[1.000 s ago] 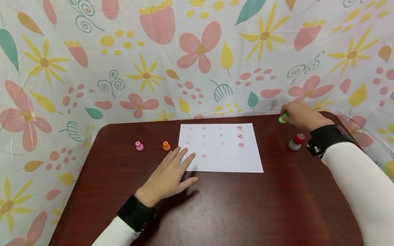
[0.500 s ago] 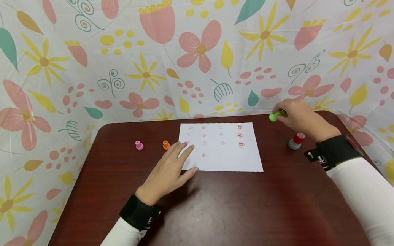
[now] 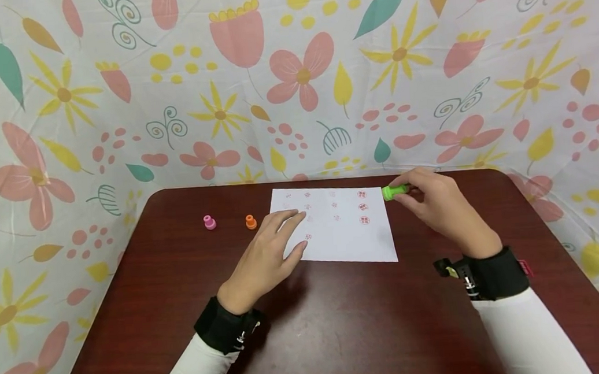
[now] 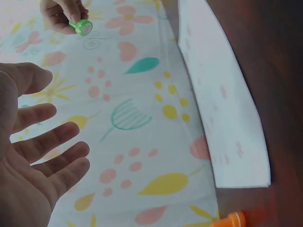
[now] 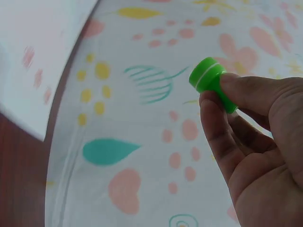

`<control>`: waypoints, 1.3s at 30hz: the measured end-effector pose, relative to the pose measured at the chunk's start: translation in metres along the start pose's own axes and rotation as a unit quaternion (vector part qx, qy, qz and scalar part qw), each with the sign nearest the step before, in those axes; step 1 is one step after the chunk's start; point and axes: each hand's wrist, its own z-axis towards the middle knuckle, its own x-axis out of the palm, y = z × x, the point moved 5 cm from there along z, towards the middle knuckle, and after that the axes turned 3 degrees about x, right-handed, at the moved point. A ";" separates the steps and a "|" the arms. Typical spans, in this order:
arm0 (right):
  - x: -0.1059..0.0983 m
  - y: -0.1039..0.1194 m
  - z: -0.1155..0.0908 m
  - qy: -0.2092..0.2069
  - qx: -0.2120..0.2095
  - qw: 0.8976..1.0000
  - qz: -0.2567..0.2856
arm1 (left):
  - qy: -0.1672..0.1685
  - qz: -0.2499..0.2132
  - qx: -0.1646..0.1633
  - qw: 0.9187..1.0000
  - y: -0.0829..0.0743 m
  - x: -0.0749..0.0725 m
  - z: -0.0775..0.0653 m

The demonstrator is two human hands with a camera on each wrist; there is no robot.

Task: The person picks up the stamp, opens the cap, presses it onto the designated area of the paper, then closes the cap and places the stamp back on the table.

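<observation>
The right hand (image 3: 440,205) pinches a green stamp (image 3: 391,193) in its grip, the left hand (image 3: 264,258), fingers apart, over the paper (image 3: 352,242)

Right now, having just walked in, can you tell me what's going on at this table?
A person's right hand pinches a small green stamp, held tilted by the top right corner of a white sheet in the head view. The left hand reaches over the sheet's left part, holding nothing. Rows of red marks are already on the paper. A pink stamp and an orange stamp stand on the table, left of the sheet.
</observation>
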 end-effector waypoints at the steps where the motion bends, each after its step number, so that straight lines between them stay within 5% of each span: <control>1: 0.000 0.004 -0.003 -0.007 0.003 1.000 0.011 | -0.007 -0.007 0.002 1.000 -0.003 0.000 0.002; 8: 0.006 0.037 -0.014 -0.041 -0.008 0.993 0.109 | -0.073 -0.073 0.000 0.995 -0.018 -0.004 0.019; 14: 0.014 0.063 -0.014 -0.051 -0.035 0.979 0.194 | -0.112 -0.170 -0.008 0.979 -0.028 -0.006 0.030; 18: 0.017 0.075 -0.014 -0.054 -0.043 0.972 0.224 | -0.122 -0.256 -0.035 0.958 -0.031 -0.006 0.033; 24: 0.021 0.086 -0.015 -0.048 -0.045 0.968 0.243 | -0.128 -0.375 -0.091 0.914 -0.032 -0.006 0.034; 29: 0.023 0.091 -0.017 -0.042 -0.053 0.962 0.266 | -0.125 -0.444 -0.103 0.881 -0.034 -0.002 0.036; 35: 0.027 0.096 -0.016 -0.030 -0.060 0.955 0.290 | -0.123 -0.481 -0.113 0.860 -0.036 0.001 0.035; 39: 0.030 0.097 -0.015 -0.025 -0.063 0.952 0.297 | -0.121 -0.491 -0.115 0.855 -0.036 0.003 0.035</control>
